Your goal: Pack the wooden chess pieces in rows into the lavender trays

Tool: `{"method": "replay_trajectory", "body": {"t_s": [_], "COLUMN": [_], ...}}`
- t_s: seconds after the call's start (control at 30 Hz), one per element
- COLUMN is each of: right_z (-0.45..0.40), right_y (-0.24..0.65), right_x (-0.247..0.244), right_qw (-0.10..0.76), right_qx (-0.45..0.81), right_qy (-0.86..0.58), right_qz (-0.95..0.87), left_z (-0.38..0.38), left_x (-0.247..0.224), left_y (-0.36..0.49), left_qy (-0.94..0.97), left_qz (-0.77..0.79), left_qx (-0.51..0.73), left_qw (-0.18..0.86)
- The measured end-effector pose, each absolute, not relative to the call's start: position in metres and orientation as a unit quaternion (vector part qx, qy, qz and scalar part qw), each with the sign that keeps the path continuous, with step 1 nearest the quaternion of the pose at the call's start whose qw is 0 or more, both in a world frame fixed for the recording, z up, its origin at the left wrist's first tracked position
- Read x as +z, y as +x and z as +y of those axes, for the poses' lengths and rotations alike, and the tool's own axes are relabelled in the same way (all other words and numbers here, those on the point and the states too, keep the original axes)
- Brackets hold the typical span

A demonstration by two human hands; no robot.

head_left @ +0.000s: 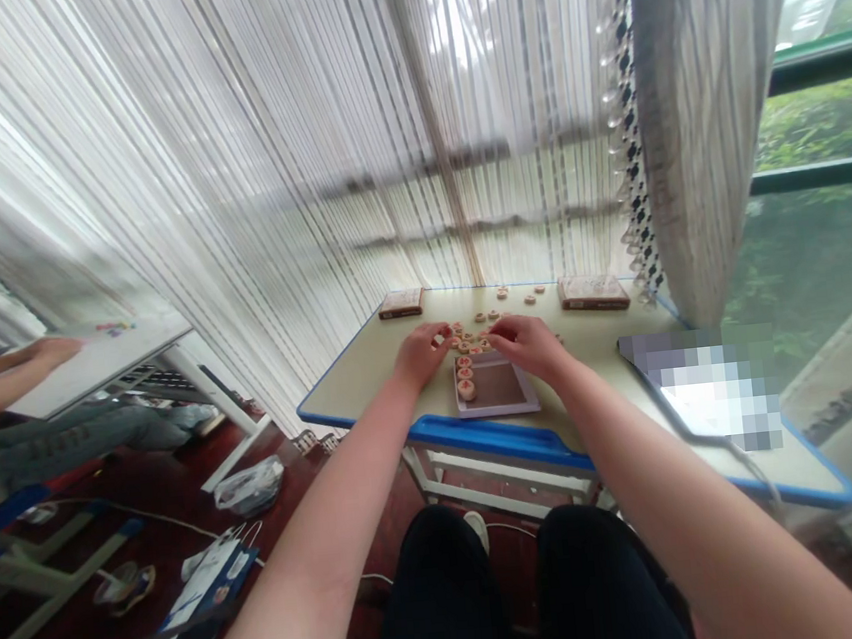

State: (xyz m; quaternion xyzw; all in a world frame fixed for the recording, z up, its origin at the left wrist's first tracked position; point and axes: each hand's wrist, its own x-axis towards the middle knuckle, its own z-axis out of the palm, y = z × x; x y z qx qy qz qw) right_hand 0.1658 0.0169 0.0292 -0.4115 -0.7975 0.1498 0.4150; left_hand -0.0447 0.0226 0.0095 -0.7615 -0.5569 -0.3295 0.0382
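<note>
Round wooden Chinese chess pieces point(464, 346) with red marks lie in a loose cluster between my two hands. My left hand point(423, 353) is at the cluster's left side, thumb and forefinger pinched on what looks like one piece. On the right, my right hand point(525, 342) is closed, its fingertips down among the pieces; what they grip is too small to make out. Just below the hands sits a shallow light purple tray point(501, 410). Several pieces point(466, 376) form a column along its left wall.
More pieces point(531, 299) lie scattered toward the back of the table point(372, 380). Flat boxes stand at the back left point(401, 304) and back right point(593, 292). A device with a blurred screen point(712, 397) lies at the right. Another person's hand point(54, 350) rests on a neighbouring table.
</note>
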Motion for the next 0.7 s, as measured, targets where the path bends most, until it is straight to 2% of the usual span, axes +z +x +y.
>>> {"method": "replay_trajectory", "body": {"t_s": [0.2, 0.5, 0.7], "right_z": [0.018, 0.021, 0.017], "right_y": [0.153, 0.152, 0.151], "right_x": [0.028, 0.025, 0.026], "right_qw": [0.401, 0.401, 0.432], "right_qx": [0.202, 0.232, 0.221], "right_qy": [-0.427, -0.404, -0.4], "right_qz": [-0.785, -0.789, -0.778], "left_z": [0.002, 0.004, 0.002], "left_x": [0.016, 0.009, 0.009], "left_y": [-0.03, -0.029, -0.029], "left_qy": [-0.771, -0.794, -0.806], "left_qz": [-0.531, -0.44, -0.398], "left_qx": [-0.348, -0.393, -0.395], "left_qw": [0.042, 0.146, 0.19]}}
